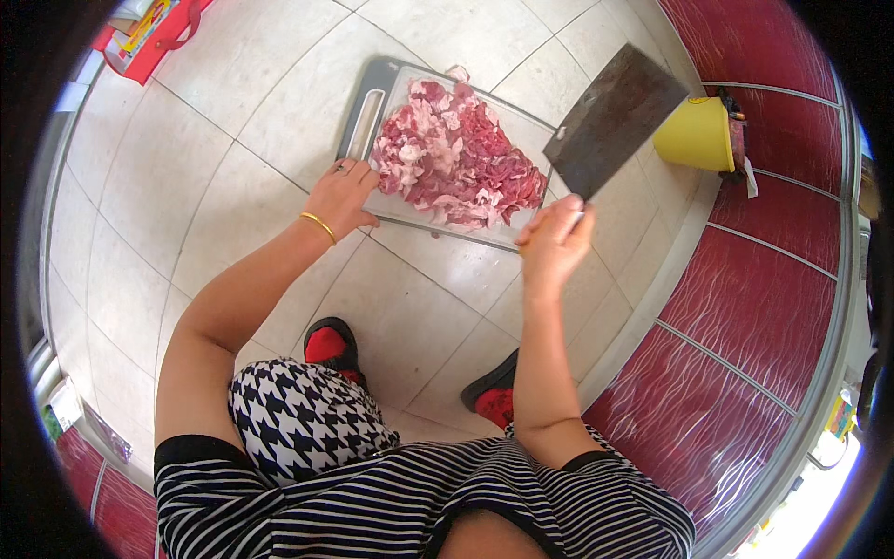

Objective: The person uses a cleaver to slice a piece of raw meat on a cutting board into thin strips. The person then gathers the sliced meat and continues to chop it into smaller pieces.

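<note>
A heap of chopped raw meat [454,150], red with pale fat, covers much of a cutting board [398,204] on the tiled floor. My right hand [557,234] grips the handle of a cleaver [614,119], whose broad dark blade is raised beyond the board's right end. A small pale scrap clings near the blade's left edge. My left hand [347,192] rests on the board's near left corner, beside the grey end with the handle slot, its fingers close to the meat. One small piece of meat [458,73] sits at the board's far edge.
A yellow bin [695,134] stands on the right against dark red cabinet doors [747,279]. At the upper left is a red bag [150,45] with packages inside. My feet, in dark slippers [334,349] and red socks, are on the floor tiles [412,307] below the board.
</note>
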